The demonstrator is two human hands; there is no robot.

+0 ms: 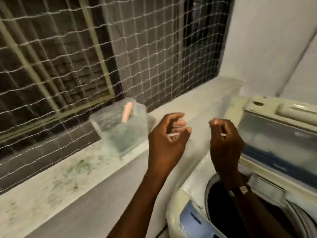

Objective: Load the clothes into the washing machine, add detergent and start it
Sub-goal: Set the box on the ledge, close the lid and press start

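A clear plastic tub of pale green detergent powder stands open on the window ledge, with a pink scoop handle sticking up inside. My left hand and my right hand are raised side by side just right of the tub. Each pinches an edge of a thin, see-through lid, which is blurred and hard to make out. The top-loading washing machine is at lower right, its lid tipped up and its dark drum opening under my right wrist. Clothes inside are not discernible.
The white ledge, dusted with green powder, runs from lower left to the corner. Behind it is a barred window covered with netting. A white wall closes the right side. The machine's blue control strip faces me.
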